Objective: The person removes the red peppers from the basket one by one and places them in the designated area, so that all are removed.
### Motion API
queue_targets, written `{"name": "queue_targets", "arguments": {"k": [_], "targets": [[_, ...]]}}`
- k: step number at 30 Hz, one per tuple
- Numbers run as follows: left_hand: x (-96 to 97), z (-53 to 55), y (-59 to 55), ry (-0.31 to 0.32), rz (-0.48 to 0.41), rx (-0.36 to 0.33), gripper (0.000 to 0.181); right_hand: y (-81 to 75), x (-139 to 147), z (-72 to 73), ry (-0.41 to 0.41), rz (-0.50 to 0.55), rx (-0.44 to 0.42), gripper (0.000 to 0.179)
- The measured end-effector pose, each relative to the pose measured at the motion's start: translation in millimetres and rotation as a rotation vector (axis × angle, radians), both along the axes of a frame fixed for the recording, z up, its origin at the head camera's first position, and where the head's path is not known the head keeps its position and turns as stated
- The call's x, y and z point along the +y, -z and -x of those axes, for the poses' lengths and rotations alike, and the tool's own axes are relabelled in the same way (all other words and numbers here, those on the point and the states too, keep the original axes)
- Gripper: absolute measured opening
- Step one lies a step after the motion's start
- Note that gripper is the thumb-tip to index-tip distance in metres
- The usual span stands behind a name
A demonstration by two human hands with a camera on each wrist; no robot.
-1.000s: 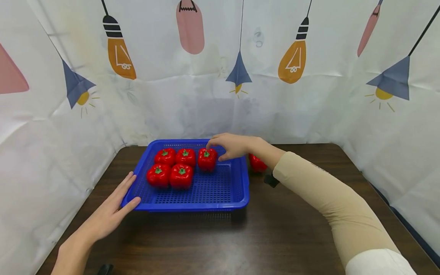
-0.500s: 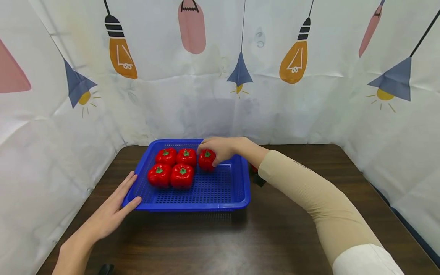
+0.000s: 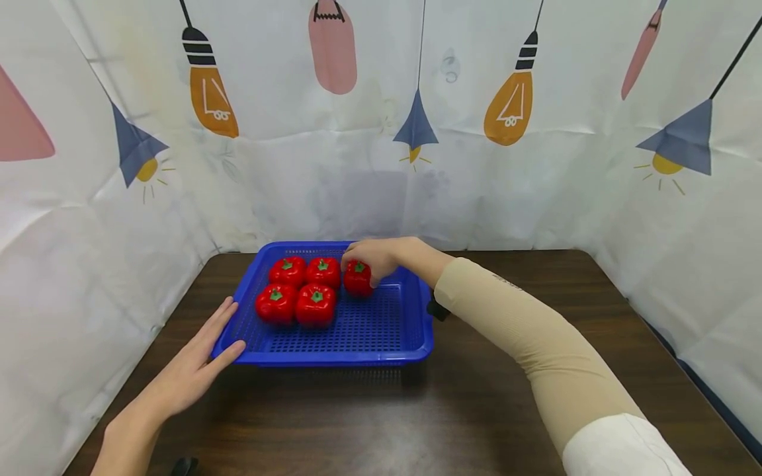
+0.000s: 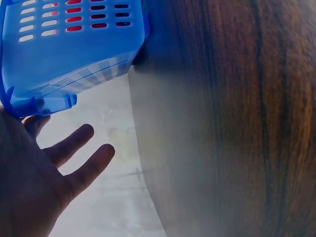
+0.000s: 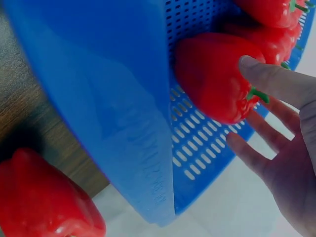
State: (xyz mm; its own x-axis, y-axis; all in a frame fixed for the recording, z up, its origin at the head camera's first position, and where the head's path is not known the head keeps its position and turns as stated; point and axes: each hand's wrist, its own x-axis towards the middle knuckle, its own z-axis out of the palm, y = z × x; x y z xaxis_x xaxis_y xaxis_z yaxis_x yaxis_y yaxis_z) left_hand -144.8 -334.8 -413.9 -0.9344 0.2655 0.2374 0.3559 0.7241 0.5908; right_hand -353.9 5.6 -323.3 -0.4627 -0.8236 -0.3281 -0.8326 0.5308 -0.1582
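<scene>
1. On the dark, wood-grained bench (image 3: 476,383) we see a shallow blue plastic basket (image 3: 333,361), rectangular with rounded corners, a smooth rim, a finely meshed floor and slotted walls.
2. Inside it, toward the back and right of centre, sits the red pepper (image 3: 356,284) in the person's grasp: glossy, blocky, lobed, with a short green stem. We cannot tell whether its base bears on the mesh.
3. Of the hands, we find the right hand (image 3: 379,258) holding that pepper, thumb on one side and fingers reaching round the other.
4. The left hand (image 3: 186,378) lies spread wide, fingers straight, against the basket's left rim near the front corner.
5. Just left of the held pepper we count four matching peppers (image 3: 315,306), grouped two by two in the basket.
6. Outside the basket we notice another shiny loose pepper (image 5: 44,202) in the right wrist view.
7. As for writing, we make out raised lettering (image 5: 145,148) moulded on the basket, too faint to read, and small dark print (image 3: 506,282) on the ribbed beige sleeve (image 3: 506,317), also illegible.
8. Behind, we see a creased white curtain (image 3: 357,198) patterned with bulbs and lamps.
</scene>
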Motion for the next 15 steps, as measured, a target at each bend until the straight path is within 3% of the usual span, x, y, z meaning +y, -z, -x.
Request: {"name": "queue_targets", "arguments": {"k": [15], "targets": [[-0.1,0.3,0.2,0.018,-0.003,0.016,0.071,1.6,-3.4,3.4,-0.01,-0.004,0.002,0.065]]}}
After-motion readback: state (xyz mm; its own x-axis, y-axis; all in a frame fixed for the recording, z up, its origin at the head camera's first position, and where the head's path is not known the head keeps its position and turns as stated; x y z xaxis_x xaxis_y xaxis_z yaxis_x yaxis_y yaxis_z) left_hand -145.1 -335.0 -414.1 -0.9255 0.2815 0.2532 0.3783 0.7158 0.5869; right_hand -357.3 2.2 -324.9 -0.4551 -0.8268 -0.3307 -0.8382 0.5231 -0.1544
